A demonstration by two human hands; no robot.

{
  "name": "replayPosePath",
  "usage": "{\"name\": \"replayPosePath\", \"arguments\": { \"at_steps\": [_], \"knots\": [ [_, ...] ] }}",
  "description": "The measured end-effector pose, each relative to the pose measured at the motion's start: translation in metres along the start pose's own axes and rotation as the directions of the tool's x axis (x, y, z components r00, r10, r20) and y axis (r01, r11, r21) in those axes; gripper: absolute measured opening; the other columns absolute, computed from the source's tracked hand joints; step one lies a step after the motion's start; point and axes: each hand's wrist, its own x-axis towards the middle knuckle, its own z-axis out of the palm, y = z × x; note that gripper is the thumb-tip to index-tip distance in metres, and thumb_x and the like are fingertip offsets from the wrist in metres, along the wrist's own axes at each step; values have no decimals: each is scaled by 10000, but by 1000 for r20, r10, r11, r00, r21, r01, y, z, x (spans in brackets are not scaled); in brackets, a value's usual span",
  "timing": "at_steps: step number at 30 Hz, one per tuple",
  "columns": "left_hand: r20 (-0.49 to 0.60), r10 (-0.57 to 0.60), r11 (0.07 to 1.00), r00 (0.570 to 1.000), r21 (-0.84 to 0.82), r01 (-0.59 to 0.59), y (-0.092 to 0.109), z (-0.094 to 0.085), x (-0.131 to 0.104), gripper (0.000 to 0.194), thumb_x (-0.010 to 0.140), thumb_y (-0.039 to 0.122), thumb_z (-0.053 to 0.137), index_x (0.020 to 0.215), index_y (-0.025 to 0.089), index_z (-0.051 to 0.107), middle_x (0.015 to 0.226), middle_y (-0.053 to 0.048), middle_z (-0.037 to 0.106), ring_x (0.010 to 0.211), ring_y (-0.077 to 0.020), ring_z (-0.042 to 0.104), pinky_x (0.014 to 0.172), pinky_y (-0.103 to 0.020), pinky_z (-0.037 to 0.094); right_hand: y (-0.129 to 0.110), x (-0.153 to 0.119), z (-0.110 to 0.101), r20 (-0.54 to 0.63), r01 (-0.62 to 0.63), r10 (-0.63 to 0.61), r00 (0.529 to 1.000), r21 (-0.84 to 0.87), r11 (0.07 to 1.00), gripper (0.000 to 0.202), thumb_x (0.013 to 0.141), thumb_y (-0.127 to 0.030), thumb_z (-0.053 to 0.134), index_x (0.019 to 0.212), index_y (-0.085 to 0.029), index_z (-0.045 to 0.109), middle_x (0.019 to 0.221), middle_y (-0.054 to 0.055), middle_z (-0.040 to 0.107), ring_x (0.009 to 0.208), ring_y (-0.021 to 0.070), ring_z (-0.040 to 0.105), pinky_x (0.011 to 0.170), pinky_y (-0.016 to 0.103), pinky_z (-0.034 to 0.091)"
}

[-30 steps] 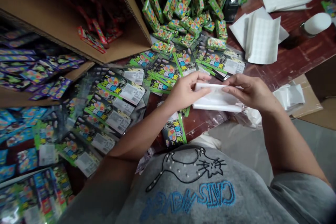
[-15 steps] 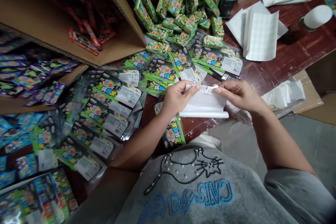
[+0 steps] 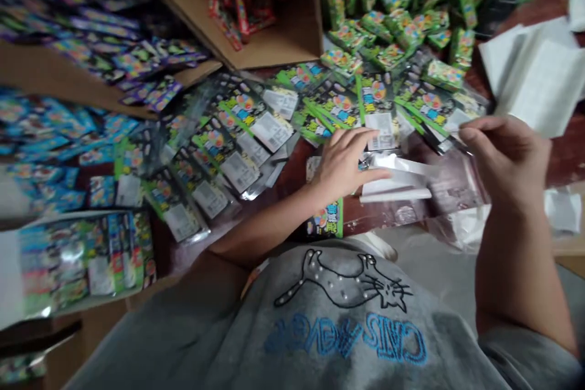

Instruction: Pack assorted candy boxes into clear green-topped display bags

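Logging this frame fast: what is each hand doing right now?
Left hand: open, fingers resting on the white bags.
Right hand: lifted, fingers curled; what it pinches cannot be told.

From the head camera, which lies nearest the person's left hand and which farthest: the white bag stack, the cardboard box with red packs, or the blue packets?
1. White bag stack: under the left hand.
2. Cardboard box: up beyond the green packets.
3. Blue packets: far left.

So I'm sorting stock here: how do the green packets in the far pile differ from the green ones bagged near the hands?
The small green packets lie loose and heaped; the bagged green packs lie flat in overlapping rows. The bagged packs sit in clear film and carry white labels; the loose ones show neither. Both share green, colourful printing.
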Motion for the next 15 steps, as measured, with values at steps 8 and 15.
{"name": "replayPosePath", "arguments": {
  "at_steps": [8, 15],
  "knots": [
    [73, -262, 945, 962, 223, 241, -52, -66, -57, 272, 909, 233, 807, 1176, 215, 760, 1221, -84, 770, 1214, -303, 637, 1121, -479, 496, -40, -4, 59, 424, 24, -121, 898, 227, 974, 344, 856, -340, 882, 1178, -301, 769, 851, -13, 709, 718, 150, 642, 650, 314, 512],
    [169, -204, 852, 964, -455, 260, -51, -88, -59, 191, 915, 334, 784, 998, 162, 793, 957, -43, 802, 853, -161, 743, 826, -311, 596, -55, -2, 133, 629, -7, -150, 763, 240, 971, 720, 865, -488, 867, 1484, -347, 528, 1101, 24, 710, 973, 202, 711, 822, 355, 655]
  ]
}}
